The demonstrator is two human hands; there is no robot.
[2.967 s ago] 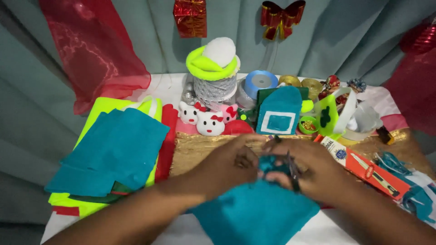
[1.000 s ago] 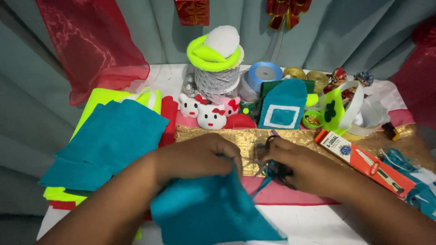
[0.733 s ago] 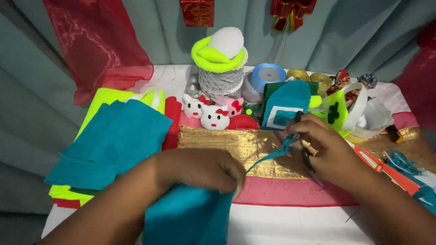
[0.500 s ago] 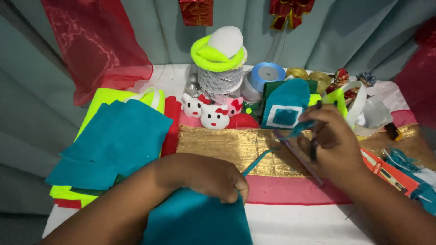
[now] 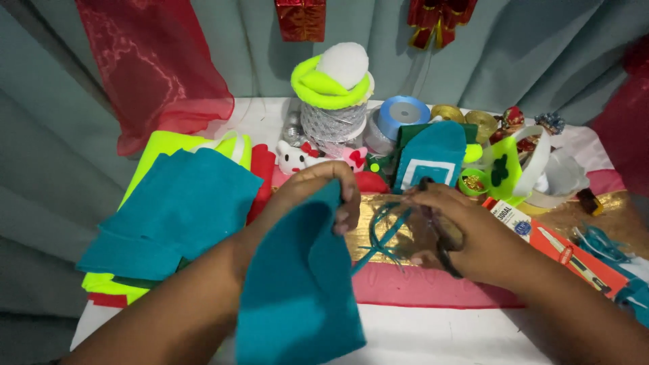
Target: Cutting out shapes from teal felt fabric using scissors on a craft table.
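The teal felt sheet (image 5: pixel 297 284) now hangs lifted in my left hand (image 5: pixel 318 196), pinched at its top; its trimmed strip (image 5: pixel 382 236) dangles free beside my right hand (image 5: pixel 460 233), which grips the scissors (image 5: pixel 439 233).

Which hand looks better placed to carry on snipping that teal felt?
Probably the right hand: it has the scissors, with thin teal strips hanging just beside them. The left hand is pinching the teal felt piece upright, so it suits holding.

Two hands (image 5: pixel 318 196) (image 5: pixel 460 233), one scissors (image 5: pixel 443 236), two gold ribbon rolls (image 5: pixel 446 112) (image 5: pixel 481 122)
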